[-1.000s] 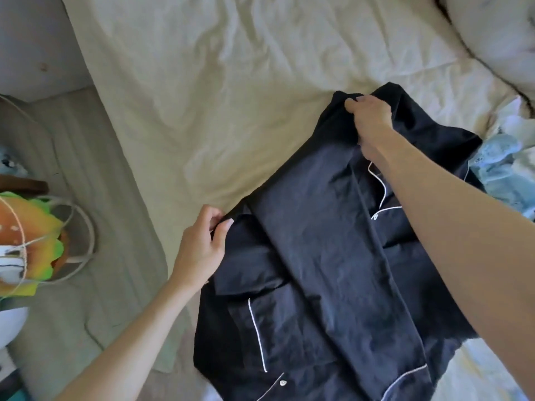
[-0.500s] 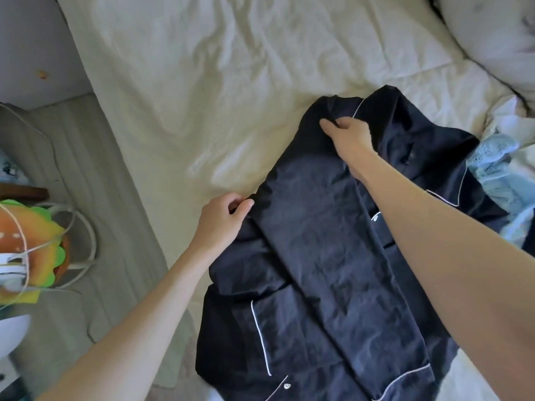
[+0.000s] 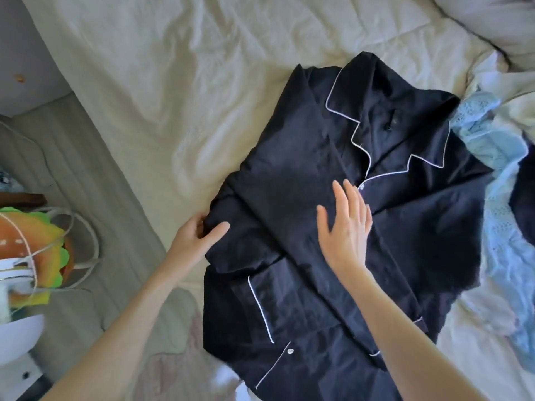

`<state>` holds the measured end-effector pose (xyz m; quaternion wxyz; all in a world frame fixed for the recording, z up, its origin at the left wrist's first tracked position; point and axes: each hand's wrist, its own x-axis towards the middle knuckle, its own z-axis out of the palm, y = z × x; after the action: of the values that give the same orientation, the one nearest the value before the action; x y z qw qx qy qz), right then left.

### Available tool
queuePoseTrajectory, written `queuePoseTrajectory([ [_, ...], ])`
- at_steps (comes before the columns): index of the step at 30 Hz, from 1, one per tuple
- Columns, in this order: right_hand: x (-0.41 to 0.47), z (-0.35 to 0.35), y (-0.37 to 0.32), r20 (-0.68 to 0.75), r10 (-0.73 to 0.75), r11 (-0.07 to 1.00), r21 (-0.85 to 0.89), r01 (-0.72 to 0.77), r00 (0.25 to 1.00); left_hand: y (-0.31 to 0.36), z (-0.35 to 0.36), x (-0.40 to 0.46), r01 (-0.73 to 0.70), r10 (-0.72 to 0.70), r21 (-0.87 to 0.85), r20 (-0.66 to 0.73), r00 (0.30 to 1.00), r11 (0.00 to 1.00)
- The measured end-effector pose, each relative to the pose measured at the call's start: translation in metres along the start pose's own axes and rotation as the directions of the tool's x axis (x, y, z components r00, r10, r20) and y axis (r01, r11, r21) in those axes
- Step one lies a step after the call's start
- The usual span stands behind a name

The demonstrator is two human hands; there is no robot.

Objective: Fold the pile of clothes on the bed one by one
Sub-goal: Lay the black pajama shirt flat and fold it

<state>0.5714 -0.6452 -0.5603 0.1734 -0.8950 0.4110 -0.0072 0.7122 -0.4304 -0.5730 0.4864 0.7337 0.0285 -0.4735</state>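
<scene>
A dark navy pyjama shirt point(image 3: 304, 299) with white piping lies front-up on the cream bed sheet point(image 3: 173, 82), collar toward the far right. Its left sleeve is folded over the chest. My left hand point(image 3: 197, 238) pinches the folded left edge of the shirt between thumb and fingers. My right hand point(image 3: 344, 227) rests flat with straight fingers on the folded sleeve near the top button. A light blue garment point(image 3: 503, 215) and more clothes lie at the right edge of the shirt, partly under it.
A pillow point(image 3: 492, 21) sits at the top right. The bed's left edge drops to a grey floor point(image 3: 86, 175). There, a burger-shaped cushion point(image 3: 37, 250), white cables and a white round object point(image 3: 17, 337) lie close by.
My right hand let go of the shoulder fold and moved down onto the chest, now flat. The collar is uncovered. My left hand still holds the left edge, slightly lower.
</scene>
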Motion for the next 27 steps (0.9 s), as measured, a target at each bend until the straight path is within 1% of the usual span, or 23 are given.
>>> queuePoseTrajectory([
  [1, -0.024, 0.002, 0.011, 0.013, 0.036, 0.999, -0.031, -0.036, 0.999, -0.007, -0.002, -0.007, 0.047, -0.045, -0.028, 0.065, 0.997, 0.999],
  [3, -0.064, 0.004, 0.031, 0.06, 0.142, 0.988, -0.069, -0.138, 0.988, -0.021, -0.002, -0.018, 0.126, -0.122, -0.016, 0.166, 0.979, 0.992],
  [4, -0.081, 0.004, 0.041, 0.105, 0.194, 0.979, -0.087, -0.185, 0.975, -0.028, -0.001, -0.024, 0.144, -0.144, 0.014, 0.19, 0.971, 0.989],
  [5, -0.097, 0.004, 0.051, 0.16, 0.231, 0.97, -0.115, -0.214, 0.96, -0.034, 0.001, -0.028, 0.143, -0.151, 0.055, 0.184, 0.971, 0.988],
  [6, -0.111, 0.004, 0.062, 0.216, 0.258, 0.961, -0.153, -0.228, 0.942, -0.037, 0.002, -0.032, 0.123, -0.137, 0.102, 0.141, 0.98, 0.987],
  [8, -0.134, 0.003, 0.084, 0.3, 0.322, 0.938, -0.226, -0.261, 0.898, -0.042, -0.002, -0.037, 0.077, -0.075, 0.19, -0.017, 0.997, 0.979],
  [10, -0.148, -0.001, 0.104, 0.34, 0.401, 0.908, -0.268, -0.321, 0.851, -0.043, -0.01, -0.041, 0.051, -0.012, 0.239, -0.161, 0.987, 0.97],
  [11, -0.153, -0.003, 0.113, 0.353, 0.427, 0.897, -0.277, -0.343, 0.833, -0.043, -0.013, -0.044, 0.04, 0.007, 0.238, -0.196, 0.981, 0.97],
  [13, -0.161, -0.006, 0.126, 0.354, 0.451, 0.888, -0.269, -0.372, 0.82, -0.045, -0.015, -0.053, 0.045, -0.014, 0.17, -0.182, 0.983, 0.984],
  [15, -0.166, -0.01, 0.133, 0.326, 0.459, 0.886, -0.237, -0.399, 0.826, -0.048, -0.01, -0.066, 0.119, -0.11, 0.097, -0.095, 0.989, 0.988],
  [16, -0.17, -0.011, 0.137, 0.294, 0.472, 0.88, -0.219, -0.422, 0.831, -0.052, -0.007, -0.073, 0.156, -0.152, 0.103, -0.048, 0.987, 0.982],
  [18, -0.18, -0.015, 0.144, 0.191, 0.536, 0.844, -0.152, -0.515, 0.822, -0.064, -0.003, -0.089, 0.182, -0.188, 0.2, 0.009, 0.982, 0.963],
  [19, -0.184, -0.018, 0.148, 0.133, 0.594, 0.805, -0.08, -0.588, 0.794, -0.07, -0.002, -0.098, 0.18, -0.193, 0.254, 0.025, 0.981, 0.95],
  [21, -0.188, -0.022, 0.158, 0.05, 0.716, 0.689, 0.112, -0.716, 0.697, -0.082, -0.003, -0.112, 0.178, -0.2, 0.331, 0.033, 0.979, 0.927],
  [22, -0.188, -0.024, 0.167, 0.042, 0.781, 0.605, 0.202, -0.771, 0.624, -0.087, -0.004, -0.12, 0.174, -0.196, 0.359, 0.024, 0.98, 0.917],
  [23, -0.186, -0.026, 0.175, 0.064, 0.847, 0.493, 0.279, -0.824, 0.528, -0.091, -0.005, -0.127, 0.168, -0.185, 0.379, 0.008, 0.983, 0.91],
  [25, -0.18, -0.028, 0.189, 0.204, 0.927, 0.211, 0.414, -0.886, 0.316, -0.096, -0.009, -0.138, 0.134, -0.138, 0.394, -0.019, 0.99, 0.909],
  [26, -0.178, -0.029, 0.193, 0.304, 0.919, 0.081, 0.474, -0.877, 0.25, -0.098, -0.01, -0.142, 0.112, -0.113, 0.412, -0.022, 0.993, 0.904],
  [27, -0.176, -0.029, 0.198, 0.397, 0.889, -0.018, 0.529, -0.849, 0.229, -0.098, -0.011, -0.146, 0.096, -0.094, 0.438, -0.025, 0.995, 0.894],
])
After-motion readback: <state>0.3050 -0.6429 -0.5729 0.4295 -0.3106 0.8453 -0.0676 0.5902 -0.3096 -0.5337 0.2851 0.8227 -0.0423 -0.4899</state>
